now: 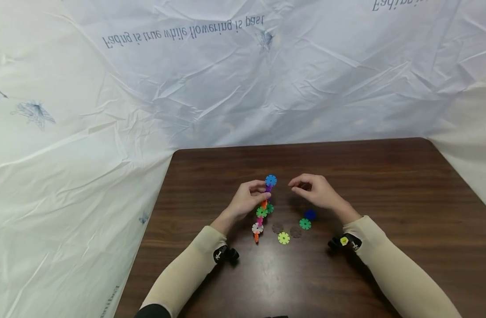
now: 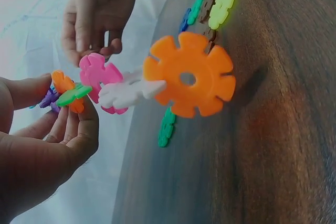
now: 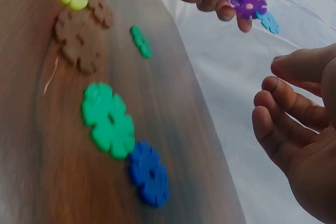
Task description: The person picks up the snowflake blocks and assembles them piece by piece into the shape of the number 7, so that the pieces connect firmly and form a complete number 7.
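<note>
My left hand (image 1: 244, 199) pinches a chain of interlocking snowflake discs (image 1: 261, 213) between thumb and fingers. From its far end the chain runs light blue (image 1: 271, 180), purple, orange, green, pink, white (image 1: 257, 228) and orange at the near end. The left wrist view shows the orange end disc (image 2: 210, 72) face-on, slotted to the white one, with the chain raised over the table. My right hand (image 1: 320, 192) hovers just right of the chain's far end. Its fingers are loosely bent, and nothing lies between them in the right wrist view.
Loose discs lie flat on the brown wooden table (image 1: 370, 176): yellow (image 1: 284, 238), two brown (image 1: 277, 228), green (image 1: 305, 224) and dark blue (image 1: 310, 215). Another green disc (image 3: 140, 41) lies by the chain. A white printed sheet (image 1: 266, 88) hangs behind and beside the table.
</note>
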### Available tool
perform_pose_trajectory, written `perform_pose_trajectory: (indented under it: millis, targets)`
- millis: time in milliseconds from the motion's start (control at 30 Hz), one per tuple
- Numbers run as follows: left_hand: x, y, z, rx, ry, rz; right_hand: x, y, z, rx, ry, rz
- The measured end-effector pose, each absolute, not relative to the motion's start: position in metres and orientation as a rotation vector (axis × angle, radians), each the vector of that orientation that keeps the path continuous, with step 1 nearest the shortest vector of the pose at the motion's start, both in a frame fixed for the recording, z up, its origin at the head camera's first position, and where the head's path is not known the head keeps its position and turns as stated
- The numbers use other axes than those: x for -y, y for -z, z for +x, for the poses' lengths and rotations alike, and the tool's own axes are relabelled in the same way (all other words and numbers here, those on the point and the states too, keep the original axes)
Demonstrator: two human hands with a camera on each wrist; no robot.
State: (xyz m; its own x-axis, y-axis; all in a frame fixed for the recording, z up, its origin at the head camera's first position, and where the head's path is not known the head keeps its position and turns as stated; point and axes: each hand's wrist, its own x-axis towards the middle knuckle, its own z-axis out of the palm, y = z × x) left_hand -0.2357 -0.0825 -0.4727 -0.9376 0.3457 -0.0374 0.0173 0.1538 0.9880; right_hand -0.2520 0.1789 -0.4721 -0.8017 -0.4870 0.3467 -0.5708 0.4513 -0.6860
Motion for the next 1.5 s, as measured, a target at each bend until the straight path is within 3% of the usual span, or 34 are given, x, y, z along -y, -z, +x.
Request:
perform_pose_trajectory:
  millis: [500,1500]
  targets:
    - [0.082,0.473,-0.237,-2.145,-1.907,0.391,-0.209,0.485,-0.243,2.825,-0.939,1.129]
    - [0.085,0.474,-0.237,-2.093,-1.939,0.389,-0.217,0.49,-0.238,3.019,-0.722,1.395]
